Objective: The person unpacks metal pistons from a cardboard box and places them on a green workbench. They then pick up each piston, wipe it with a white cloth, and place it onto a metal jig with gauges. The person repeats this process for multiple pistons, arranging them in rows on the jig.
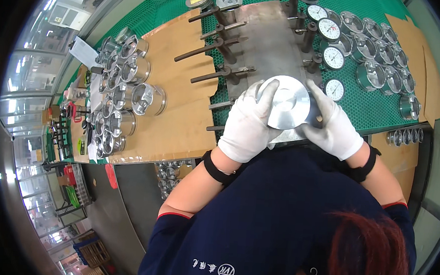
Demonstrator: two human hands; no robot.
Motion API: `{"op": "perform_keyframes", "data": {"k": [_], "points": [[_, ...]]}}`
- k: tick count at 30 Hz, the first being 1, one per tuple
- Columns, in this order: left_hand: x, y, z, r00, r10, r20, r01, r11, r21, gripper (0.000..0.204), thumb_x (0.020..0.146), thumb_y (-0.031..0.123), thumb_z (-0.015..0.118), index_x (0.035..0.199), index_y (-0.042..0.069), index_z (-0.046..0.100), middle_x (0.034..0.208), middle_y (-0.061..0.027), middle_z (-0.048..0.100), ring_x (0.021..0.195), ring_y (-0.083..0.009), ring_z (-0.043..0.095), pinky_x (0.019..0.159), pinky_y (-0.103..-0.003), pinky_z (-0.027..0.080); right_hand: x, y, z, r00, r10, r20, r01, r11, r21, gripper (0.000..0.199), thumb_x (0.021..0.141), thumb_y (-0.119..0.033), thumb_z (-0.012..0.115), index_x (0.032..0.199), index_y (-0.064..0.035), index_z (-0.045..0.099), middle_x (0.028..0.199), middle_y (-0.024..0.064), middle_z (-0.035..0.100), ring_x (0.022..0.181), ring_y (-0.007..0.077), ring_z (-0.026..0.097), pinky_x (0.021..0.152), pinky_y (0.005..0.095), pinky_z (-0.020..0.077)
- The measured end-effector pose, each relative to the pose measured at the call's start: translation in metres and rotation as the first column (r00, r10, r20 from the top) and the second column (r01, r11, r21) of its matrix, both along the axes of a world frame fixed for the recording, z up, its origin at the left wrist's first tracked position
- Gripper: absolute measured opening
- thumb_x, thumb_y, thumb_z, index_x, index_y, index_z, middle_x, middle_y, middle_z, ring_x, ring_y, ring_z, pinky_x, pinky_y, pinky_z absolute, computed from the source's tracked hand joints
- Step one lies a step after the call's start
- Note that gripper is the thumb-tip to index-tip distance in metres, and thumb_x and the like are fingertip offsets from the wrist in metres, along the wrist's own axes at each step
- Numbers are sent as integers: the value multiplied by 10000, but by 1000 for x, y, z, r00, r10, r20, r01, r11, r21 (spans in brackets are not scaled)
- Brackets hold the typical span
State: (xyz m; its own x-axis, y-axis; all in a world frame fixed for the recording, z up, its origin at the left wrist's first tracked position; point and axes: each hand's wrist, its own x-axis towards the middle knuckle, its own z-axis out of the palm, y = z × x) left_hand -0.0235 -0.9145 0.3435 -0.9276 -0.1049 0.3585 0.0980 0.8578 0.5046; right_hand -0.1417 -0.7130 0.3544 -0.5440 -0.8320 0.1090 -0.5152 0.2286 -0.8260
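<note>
Both my hands wear white gloves and hold one shiny metal piston with its flat round top facing up. My left hand wraps its left side, fingers over the rim. My right hand grips its right side. The piston is held just above the near edge of a grey metal gauge plate. Dark lever handles stick out from the plate's left side, and round white dial gauges line its right side.
Several similar pistons lie on brown cardboard to the left. More pistons stand on green mesh matting at the right. Small metal rings sit at the bench's right edge. Shelving and crates stand at lower left.
</note>
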Motion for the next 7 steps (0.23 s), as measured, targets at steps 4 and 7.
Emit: {"op": "perform_keyframes", "data": {"k": [4, 7], "points": [[-7, 0, -3, 1000, -12, -27, 13, 999, 40, 930, 655, 204, 904, 1430, 21, 424, 1320, -278, 534, 1166, -457, 557, 984, -500, 485, 4, 12, -16, 589, -177, 789, -46, 967, 251, 826, 892, -102, 697, 1565, 27, 237, 1157, 184, 659, 871, 232, 712, 722, 305, 579], [-15, 0, -8, 1000, 6, -21, -4, 993, 115, 922, 693, 212, 901, 1456, 51, 410, 1369, -278, 499, 1235, -450, 526, 1038, -498, 459, 9, 12, -20, 630, -152, 762, -61, 968, 243, 917, 928, -138, 667, 1621, -68, 70, 1247, 191, 634, 854, 199, 714, 713, 290, 597]]}}
